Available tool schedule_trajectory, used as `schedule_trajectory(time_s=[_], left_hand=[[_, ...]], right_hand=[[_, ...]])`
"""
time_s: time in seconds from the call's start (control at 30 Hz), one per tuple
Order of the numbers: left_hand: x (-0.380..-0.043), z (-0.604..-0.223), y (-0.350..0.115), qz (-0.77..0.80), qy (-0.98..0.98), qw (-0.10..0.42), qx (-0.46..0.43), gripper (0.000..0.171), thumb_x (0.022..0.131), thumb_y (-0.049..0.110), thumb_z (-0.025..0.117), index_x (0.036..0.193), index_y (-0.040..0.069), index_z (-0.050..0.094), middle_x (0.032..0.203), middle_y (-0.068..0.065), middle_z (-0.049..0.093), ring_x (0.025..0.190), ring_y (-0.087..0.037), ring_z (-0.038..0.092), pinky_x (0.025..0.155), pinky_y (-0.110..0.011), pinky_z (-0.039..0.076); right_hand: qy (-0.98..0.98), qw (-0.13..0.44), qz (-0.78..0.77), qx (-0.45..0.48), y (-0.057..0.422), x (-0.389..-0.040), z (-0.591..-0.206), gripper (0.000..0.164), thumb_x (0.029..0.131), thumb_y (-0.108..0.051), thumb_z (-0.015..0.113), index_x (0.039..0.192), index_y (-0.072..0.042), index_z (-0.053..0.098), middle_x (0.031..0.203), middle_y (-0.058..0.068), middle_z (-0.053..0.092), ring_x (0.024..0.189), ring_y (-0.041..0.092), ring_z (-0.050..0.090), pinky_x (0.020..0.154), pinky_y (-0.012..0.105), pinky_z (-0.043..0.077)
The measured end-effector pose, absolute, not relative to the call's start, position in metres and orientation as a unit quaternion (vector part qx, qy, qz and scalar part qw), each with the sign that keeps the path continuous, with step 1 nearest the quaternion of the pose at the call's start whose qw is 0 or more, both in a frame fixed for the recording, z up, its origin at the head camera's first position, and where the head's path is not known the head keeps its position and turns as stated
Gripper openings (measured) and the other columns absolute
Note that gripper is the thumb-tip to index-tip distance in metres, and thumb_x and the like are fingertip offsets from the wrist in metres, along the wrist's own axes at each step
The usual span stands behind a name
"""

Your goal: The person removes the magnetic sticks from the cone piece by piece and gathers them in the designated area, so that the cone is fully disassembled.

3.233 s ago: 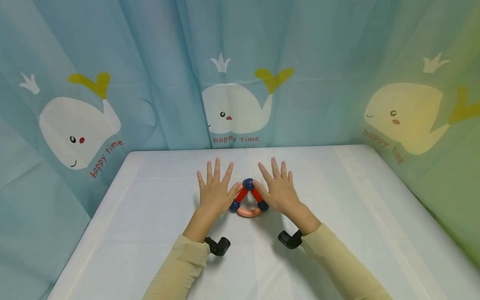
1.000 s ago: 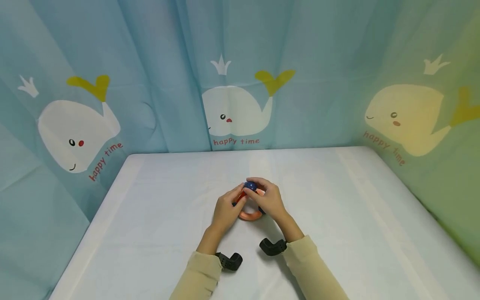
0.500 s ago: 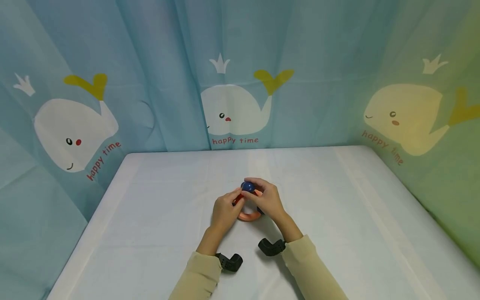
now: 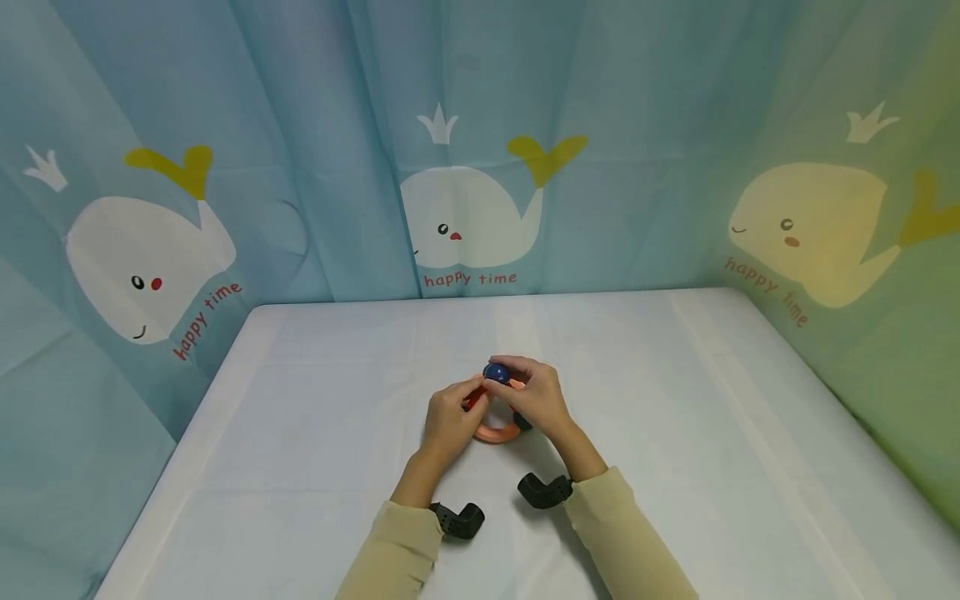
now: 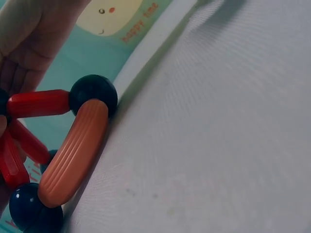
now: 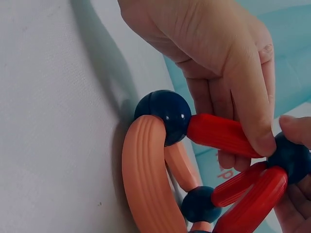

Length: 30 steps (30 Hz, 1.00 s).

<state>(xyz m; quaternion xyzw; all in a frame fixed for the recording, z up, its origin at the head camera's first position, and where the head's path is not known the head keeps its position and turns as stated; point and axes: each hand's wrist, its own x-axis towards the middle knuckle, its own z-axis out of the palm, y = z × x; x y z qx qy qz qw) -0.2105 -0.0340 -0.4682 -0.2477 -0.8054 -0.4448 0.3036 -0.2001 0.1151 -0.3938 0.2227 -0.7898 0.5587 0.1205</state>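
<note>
A small pyramid of magnetic rods and balls stands on the table, with curved orange rods along its base and red rods rising to a dark blue top ball. My left hand pinches one red rod near the top, its thumb along the rod and its fingers behind. With thumb and fingers, my right hand grips the top ball from the right. A blue base ball touches an orange rod's end in the left wrist view. Both hands partly hide the red rods in the head view.
The white-covered table spreads on all sides. Behind it hangs a blue curtain with whale prints. A black wrist camera is worn on the left wrist and another black camera on the right.
About three seconds ago both hands were spread with straight fingers beside the pyramid. They have since come together and taken hold of its top. Over the last half second, hardly anything differs.
</note>
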Motion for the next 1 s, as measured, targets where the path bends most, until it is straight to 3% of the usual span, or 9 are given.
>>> schedule_trajectory(time_s=[0.67, 1.0], left_hand=[[-0.213, -0.465, -0.043, -0.494, -0.793, 0.260, -0.245, 0.023, 0.083, 0.012, 0.068, 0.102, -0.002, 0.068, 0.096, -0.012, 0.068, 0.085, -0.019, 0.065, 0.070, -0.022, 0.052], [-0.216, -0.468, -0.047, -0.497, -0.788, 0.264, -0.251, 0.023, 0.084, 0.016, 0.068, 0.102, 0.001, 0.069, 0.096, -0.008, 0.068, 0.085, -0.017, 0.065, 0.070, -0.022, 0.052]], right_hand=[[-0.803, 0.081, 0.556, 0.198, 0.120, -0.197, -0.384, 0.034, 0.077, 0.000, 0.072, 0.108, 0.010, 0.062, 0.105, 0.025, 0.061, 0.097, 0.035, 0.060, 0.083, 0.042, 0.049], [-0.812, 0.082, 0.542, 0.200, 0.118, -0.193, -0.378, 0.036, 0.077, 0.000, 0.072, 0.108, 0.011, 0.061, 0.106, 0.026, 0.061, 0.097, 0.038, 0.059, 0.084, 0.049, 0.047]])
